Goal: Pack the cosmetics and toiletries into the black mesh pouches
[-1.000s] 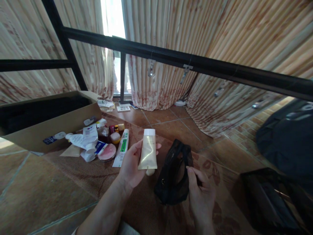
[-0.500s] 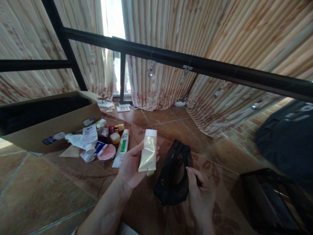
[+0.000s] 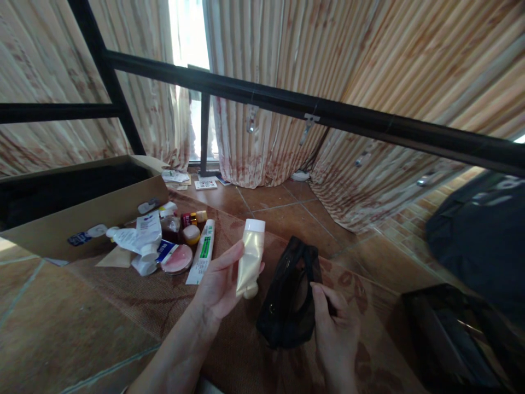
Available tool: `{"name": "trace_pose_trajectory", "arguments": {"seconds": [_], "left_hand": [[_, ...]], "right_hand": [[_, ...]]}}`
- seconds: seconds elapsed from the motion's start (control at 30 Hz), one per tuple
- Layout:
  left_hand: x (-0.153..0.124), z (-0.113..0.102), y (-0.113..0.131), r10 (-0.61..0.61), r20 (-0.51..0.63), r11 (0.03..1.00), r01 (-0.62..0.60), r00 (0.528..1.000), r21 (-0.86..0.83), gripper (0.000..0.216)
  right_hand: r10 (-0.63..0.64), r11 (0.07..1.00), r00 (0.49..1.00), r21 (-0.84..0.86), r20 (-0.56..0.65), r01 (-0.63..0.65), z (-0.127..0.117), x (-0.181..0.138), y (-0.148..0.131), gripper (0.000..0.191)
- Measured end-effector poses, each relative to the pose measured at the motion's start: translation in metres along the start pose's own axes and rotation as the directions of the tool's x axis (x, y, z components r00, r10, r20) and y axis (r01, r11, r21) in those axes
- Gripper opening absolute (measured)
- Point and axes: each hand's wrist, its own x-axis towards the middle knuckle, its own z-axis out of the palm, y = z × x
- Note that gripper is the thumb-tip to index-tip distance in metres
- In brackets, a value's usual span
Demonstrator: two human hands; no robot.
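Observation:
A pale gold squeeze tube [image 3: 250, 257] with a white cap is held in my left hand [image 3: 217, 287], cap end up and slightly tilted. My fingers wrap round its back and are partly hidden. Just right of it, a black mesh pouch [image 3: 283, 317] lies with its top opening spread. My right hand [image 3: 335, 323] pinches the pouch's right rim between thumb and fingers. Left of my left hand lies a white and green tube [image 3: 204, 253]. Beyond it are a round pink compact [image 3: 178, 258], a small jar with a white lid [image 3: 191, 234] and several white tubes [image 3: 148, 232].
A cardboard box [image 3: 106, 210] with a dark inside stands at the left. A black bag [image 3: 443, 334] lies at the lower right, below a dark rounded item [image 3: 476, 235]. A black metal rail [image 3: 287, 104] crosses in front of the curtains [image 3: 254, 44]. Brown mesh cloth [image 3: 164, 306] covers the floor.
The gold tube has turned in my left hand, now showing narrower and more edge-on, with its lower end swung left. My right hand keeps its pinch on the pouch.

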Motion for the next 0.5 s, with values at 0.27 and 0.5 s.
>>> {"name": "trace_pose_trajectory", "arguments": {"seconds": [0.27, 0.5], "left_hand": [[0.0043, -0.0047, -0.0034, 0.085, 0.106, 0.989, -0.097, 0.991, 0.115, 0.019], [0.0043, 0.0, -0.0038, 0.154, 0.069, 0.978, -0.162, 0.986, 0.133, 0.016]], "right_hand": [[0.018, 1.0, 1.0, 0.015, -0.01, -0.018, 0.0017, -0.0003, 0.0016, 0.028], [0.025, 1.0, 1.0, -0.002, -0.003, -0.025, 0.001, 0.0005, 0.0034, 0.027]]}}
